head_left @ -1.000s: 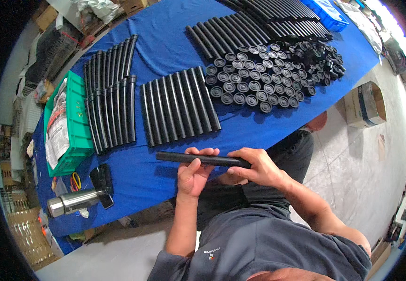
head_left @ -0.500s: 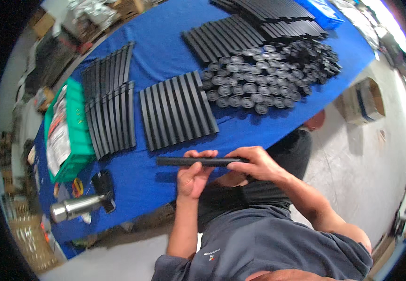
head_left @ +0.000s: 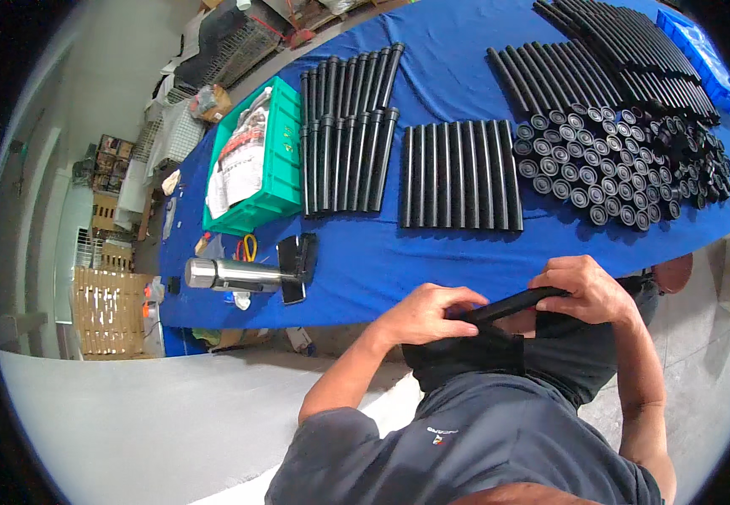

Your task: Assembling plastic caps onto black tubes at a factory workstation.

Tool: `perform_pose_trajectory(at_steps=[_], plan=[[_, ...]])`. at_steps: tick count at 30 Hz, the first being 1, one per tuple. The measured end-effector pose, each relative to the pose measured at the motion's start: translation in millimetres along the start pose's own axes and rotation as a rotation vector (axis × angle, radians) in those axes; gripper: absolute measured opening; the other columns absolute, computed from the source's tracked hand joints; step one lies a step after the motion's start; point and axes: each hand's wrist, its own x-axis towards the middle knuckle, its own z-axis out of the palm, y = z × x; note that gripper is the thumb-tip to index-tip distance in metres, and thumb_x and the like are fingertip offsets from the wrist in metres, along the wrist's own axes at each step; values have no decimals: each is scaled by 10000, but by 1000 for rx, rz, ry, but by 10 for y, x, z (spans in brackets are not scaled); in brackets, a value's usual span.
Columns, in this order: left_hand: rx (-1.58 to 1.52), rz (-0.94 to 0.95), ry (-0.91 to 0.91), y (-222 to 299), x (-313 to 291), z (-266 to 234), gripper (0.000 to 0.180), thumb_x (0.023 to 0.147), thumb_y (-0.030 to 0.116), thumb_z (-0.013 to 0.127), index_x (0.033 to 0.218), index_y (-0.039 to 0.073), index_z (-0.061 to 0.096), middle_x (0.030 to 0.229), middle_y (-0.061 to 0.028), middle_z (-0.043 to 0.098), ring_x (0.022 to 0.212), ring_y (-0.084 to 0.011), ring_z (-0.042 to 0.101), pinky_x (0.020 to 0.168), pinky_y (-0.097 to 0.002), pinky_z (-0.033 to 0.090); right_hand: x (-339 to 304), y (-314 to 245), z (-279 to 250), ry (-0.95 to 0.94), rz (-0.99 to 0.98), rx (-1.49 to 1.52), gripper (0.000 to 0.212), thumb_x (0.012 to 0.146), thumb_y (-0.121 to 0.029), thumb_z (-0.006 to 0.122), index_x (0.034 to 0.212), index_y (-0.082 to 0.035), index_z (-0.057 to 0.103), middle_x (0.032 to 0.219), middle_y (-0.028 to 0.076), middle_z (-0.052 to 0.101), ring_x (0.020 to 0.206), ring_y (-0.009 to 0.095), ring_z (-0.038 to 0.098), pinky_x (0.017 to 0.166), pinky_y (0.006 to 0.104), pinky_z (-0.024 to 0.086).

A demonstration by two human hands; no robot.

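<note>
Over my lap, close to the table's near edge, I hold a black tube [head_left: 512, 304] in both hands. It tilts slightly, its right end higher. My left hand [head_left: 429, 315] is closed around the left end, and my right hand [head_left: 586, 290] grips the right end, so both ends are largely covered by fingers. Straight ahead on the blue cloth lies a row of plain black tubes [head_left: 461, 175]. To its left are two overlapping rows of black tubes with wider capped ends [head_left: 344, 160]. Many round black caps [head_left: 599, 164] lie grouped at the right.
A green crate [head_left: 274, 168] holding white bags stands on the blue-covered table [head_left: 357, 278]. A steel flask [head_left: 234, 275], a black phone-like object [head_left: 292, 269] and yellow-handled scissors [head_left: 250, 247] lie nearby. More tubes [head_left: 559, 76] and a blue bin [head_left: 702, 59] sit far right.
The view has swung left, so the table contents appear farther right. My left hand has shifted from the tube's middle to its left end, and the tube now slants.
</note>
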Motion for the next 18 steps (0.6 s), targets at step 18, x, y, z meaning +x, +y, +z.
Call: perform_pose_trajectory(at_steps=[18], plan=[[653, -101, 1009, -166, 1076, -3001, 482, 739, 273, 789, 1105, -28, 700, 1025, -174, 727, 928, -254, 701, 851, -353, 536, 28, 583, 393, 528, 167, -114, 101, 845, -66, 705, 875, 7, 644, 717, 144, 591, 631, 321, 593, 565, 388, 464]])
